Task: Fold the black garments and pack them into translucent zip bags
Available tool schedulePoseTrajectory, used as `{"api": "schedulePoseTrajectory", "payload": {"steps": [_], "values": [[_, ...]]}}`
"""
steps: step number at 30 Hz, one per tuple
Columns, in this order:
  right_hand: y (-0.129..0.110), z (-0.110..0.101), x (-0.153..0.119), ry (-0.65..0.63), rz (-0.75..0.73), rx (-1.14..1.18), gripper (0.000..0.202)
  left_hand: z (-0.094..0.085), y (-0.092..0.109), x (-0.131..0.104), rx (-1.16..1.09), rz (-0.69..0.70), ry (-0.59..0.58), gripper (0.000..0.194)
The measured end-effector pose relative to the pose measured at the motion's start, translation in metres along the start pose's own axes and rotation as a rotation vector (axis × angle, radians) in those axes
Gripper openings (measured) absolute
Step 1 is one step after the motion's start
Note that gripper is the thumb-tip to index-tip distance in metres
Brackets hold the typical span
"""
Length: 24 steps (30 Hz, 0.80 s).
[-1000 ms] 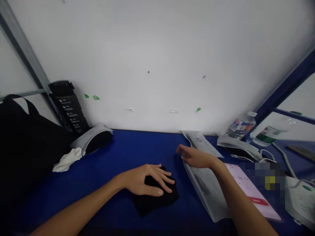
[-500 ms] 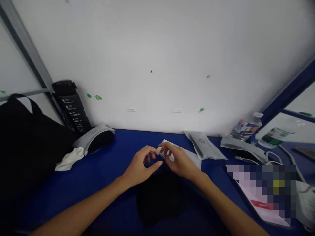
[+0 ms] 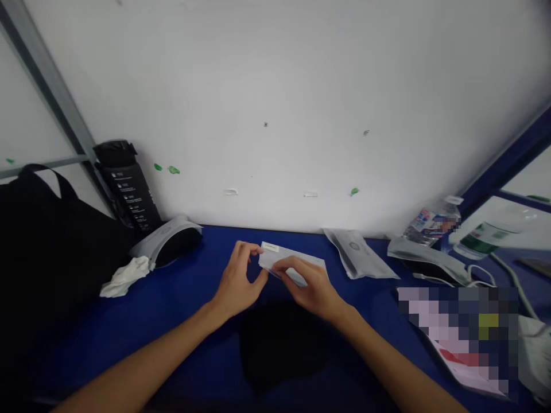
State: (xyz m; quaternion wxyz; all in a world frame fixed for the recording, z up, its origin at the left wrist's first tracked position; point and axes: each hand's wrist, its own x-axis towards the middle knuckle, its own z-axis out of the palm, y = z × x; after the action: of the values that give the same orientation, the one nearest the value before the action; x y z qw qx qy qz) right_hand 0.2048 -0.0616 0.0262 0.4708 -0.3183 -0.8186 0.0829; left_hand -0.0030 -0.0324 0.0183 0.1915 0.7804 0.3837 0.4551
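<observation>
Left hand now off the black cloth it was pressing a second ago; cloth lies lower centre on the table. Pale bag moved from right side to mid-frame. Right hand: grip pinching its near edge. Left grip at its left end, can't tell if closed. Work seems shifted from cloth to bag.
</observation>
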Motion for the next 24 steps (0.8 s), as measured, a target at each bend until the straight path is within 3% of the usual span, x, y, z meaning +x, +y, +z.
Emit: {"api": "schedulePoseTrajectory", "payload": {"steps": [3, 6, 9, 13, 19, 24], "values": [[-0.001, 0.001, 0.0, 0.003, -0.013, 0.009, 0.017, -0.003, 0.002, 0.001, -0.051, 0.06, -0.122, 0.029], [0.0, 0.001, -0.002, -0.006, -0.021, 0.002, 0.02, 0.0, 0.002, 0.0, -0.099, 0.05, -0.141, 0.034], [-0.001, 0.002, -0.002, -0.002, -0.042, -0.002, 0.026, 0.006, -0.001, -0.002, -0.126, -0.014, -0.092, 0.039], [-0.003, 0.004, -0.001, -0.013, -0.036, -0.002, 0.036, 0.011, -0.006, -0.001, -0.192, -0.059, -0.011, 0.032], [0.008, -0.001, -0.002, -0.06, 0.163, -0.175, 0.051, 0.004, -0.011, 0.007, -0.141, -0.103, 0.167, 0.015], [0.02, -0.007, -0.004, 0.043, 0.285, -0.26, 0.036, -0.002, -0.014, 0.008, 0.02, -0.004, 0.201, 0.033]]}}
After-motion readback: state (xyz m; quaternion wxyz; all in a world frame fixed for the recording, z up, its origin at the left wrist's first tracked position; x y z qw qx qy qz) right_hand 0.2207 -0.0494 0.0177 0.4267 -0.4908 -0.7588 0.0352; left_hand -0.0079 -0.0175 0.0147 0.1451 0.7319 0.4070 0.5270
